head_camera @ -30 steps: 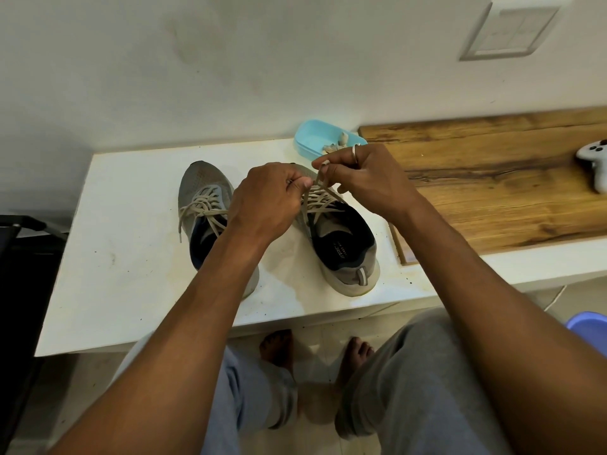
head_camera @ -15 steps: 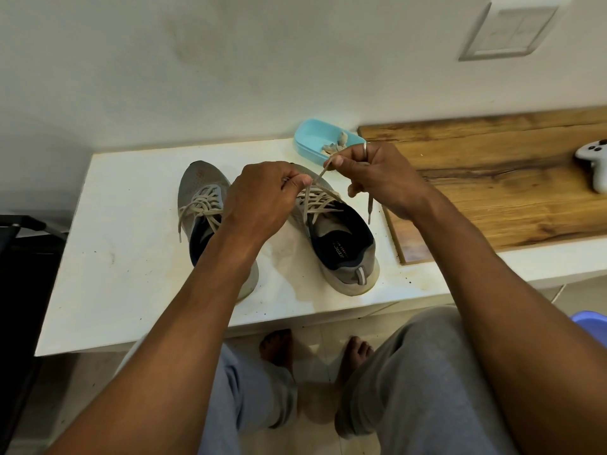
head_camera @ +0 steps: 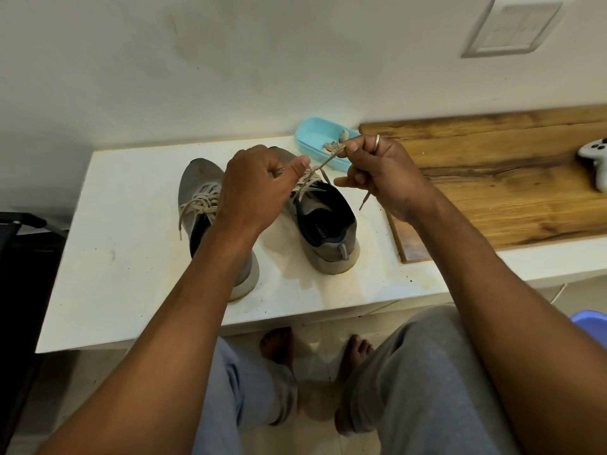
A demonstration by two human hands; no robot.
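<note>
Blue tray [head_camera: 310, 141] holding pale bits [head_camera: 332, 145], lace [head_camera: 325, 164] pinched

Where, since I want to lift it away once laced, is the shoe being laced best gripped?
Probably by the heel collar of the shoe, coming from the near side: the heel and its pull loop face the person, the opening gapes upward, and the left hand and right hand crowd the lace at the front.

A blue tray [head_camera: 310, 139] is set against a wooden board [head_camera: 492, 178], on which a white controller [head_camera: 596, 159] is laid.
</note>
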